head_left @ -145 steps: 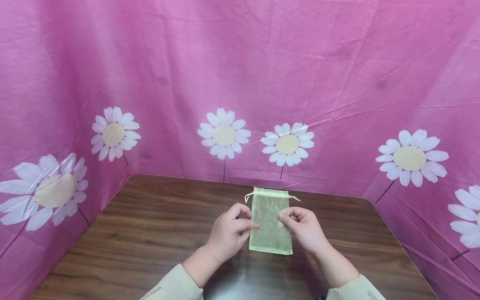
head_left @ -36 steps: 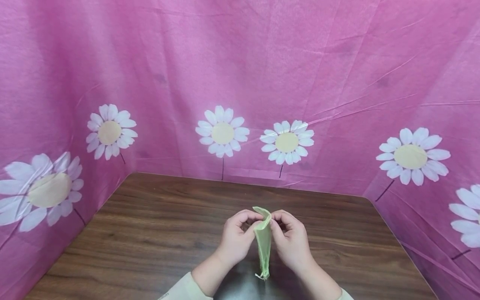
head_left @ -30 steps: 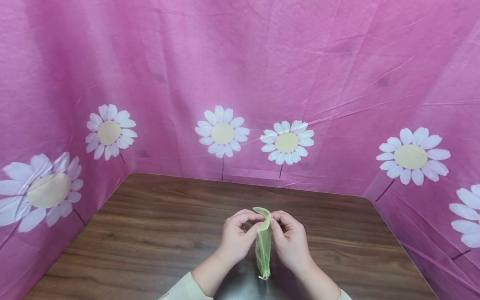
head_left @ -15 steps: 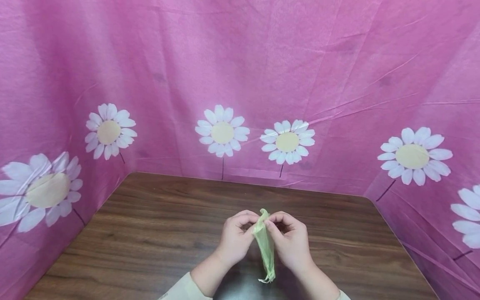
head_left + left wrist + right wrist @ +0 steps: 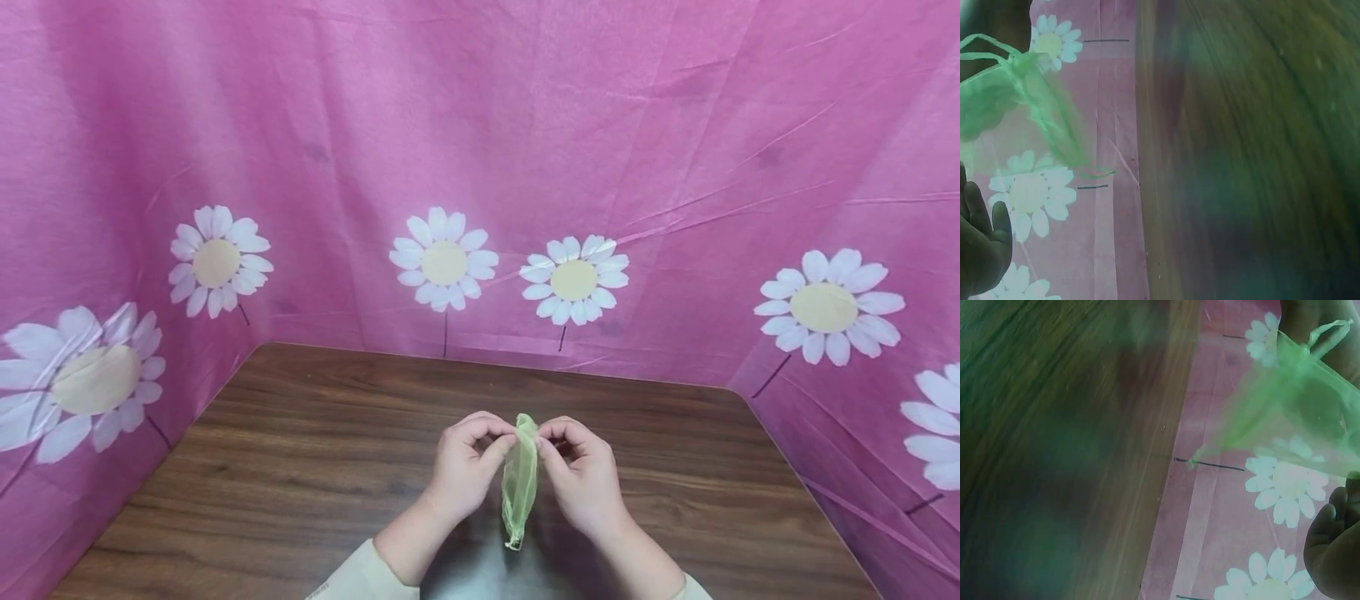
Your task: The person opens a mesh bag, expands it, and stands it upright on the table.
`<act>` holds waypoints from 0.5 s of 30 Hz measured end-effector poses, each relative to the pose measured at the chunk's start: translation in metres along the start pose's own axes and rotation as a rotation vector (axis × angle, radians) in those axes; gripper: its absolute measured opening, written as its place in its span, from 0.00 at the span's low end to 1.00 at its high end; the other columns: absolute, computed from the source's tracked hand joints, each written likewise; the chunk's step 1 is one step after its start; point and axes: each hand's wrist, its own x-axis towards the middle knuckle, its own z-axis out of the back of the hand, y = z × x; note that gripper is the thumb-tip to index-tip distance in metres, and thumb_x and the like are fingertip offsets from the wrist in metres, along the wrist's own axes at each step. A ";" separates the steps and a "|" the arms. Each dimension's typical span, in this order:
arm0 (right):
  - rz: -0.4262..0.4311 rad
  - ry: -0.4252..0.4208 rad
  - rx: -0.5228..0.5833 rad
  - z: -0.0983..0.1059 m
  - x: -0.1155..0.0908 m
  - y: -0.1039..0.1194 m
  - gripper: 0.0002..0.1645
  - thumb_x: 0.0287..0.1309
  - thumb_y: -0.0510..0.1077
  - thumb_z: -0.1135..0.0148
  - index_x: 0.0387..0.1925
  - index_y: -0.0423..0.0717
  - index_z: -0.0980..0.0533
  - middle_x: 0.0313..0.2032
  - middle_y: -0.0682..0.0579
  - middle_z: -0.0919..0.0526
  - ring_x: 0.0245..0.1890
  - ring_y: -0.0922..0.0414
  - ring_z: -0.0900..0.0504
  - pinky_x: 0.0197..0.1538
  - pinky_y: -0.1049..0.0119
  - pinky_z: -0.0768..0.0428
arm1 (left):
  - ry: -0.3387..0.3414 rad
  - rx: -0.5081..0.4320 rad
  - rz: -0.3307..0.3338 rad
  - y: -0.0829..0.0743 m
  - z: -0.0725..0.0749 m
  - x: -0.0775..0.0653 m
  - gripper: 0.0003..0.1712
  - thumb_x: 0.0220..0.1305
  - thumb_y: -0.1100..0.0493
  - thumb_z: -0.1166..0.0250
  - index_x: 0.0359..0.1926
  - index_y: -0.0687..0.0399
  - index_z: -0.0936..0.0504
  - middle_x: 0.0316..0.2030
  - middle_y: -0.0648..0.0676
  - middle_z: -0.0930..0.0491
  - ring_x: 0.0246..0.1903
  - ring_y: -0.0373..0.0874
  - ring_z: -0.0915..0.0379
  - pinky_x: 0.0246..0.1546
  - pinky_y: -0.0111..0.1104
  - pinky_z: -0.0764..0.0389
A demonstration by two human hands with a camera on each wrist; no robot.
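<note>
A sheer light-green organza drawstring bag [image 5: 520, 483] hangs between my hands over the table, bunched lengthwise. Its drawstring end points down, and the opposite end is up at my fingertips. My left hand [image 5: 465, 467] pinches the upper left edge between thumb and index finger. On the other side, my right hand [image 5: 588, 479] pinches the upper right edge the same way. The left wrist view shows the see-through bag [image 5: 1041, 106] with its cord loop. In the right wrist view the bag [image 5: 1297, 400] is partly blurred, and nothing shows inside it in these views.
A dark wood-grain table [image 5: 315, 450] lies beneath both hands. Pink cloth [image 5: 480, 125] printed with white daisies hangs behind the table and along both sides. Light-coloured sleeves [image 5: 367, 575] cover the forearms.
The bag, earlier held flat with its drawstring end away, has been turned over so that end hangs down. In the last half second its lower end has swung left.
</note>
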 end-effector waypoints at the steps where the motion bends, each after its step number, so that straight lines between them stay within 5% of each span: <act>1: 0.008 0.003 -0.012 0.002 0.000 0.000 0.12 0.59 0.22 0.33 0.32 0.41 0.18 0.32 0.57 0.15 0.30 0.63 0.20 0.33 0.69 0.20 | 0.002 0.009 0.002 -0.001 0.002 0.001 0.00 0.64 0.71 0.28 0.36 0.65 0.11 0.33 0.57 0.13 0.30 0.34 0.21 0.30 0.30 0.17; 8: 0.064 0.020 -0.069 0.012 0.001 -0.003 0.13 0.58 0.24 0.30 0.31 0.45 0.18 0.29 0.55 0.15 0.27 0.64 0.22 0.30 0.70 0.22 | 0.013 0.071 0.007 -0.001 0.010 0.003 0.02 0.66 0.68 0.28 0.36 0.65 0.13 0.33 0.54 0.14 0.30 0.36 0.22 0.32 0.31 0.16; 15: 0.240 0.110 -0.157 0.027 0.003 -0.009 0.16 0.55 0.24 0.27 0.32 0.48 0.18 0.30 0.56 0.16 0.27 0.64 0.23 0.30 0.74 0.24 | 0.069 0.201 -0.097 0.000 0.020 0.003 0.04 0.67 0.69 0.29 0.36 0.57 0.13 0.33 0.49 0.15 0.34 0.38 0.22 0.36 0.32 0.18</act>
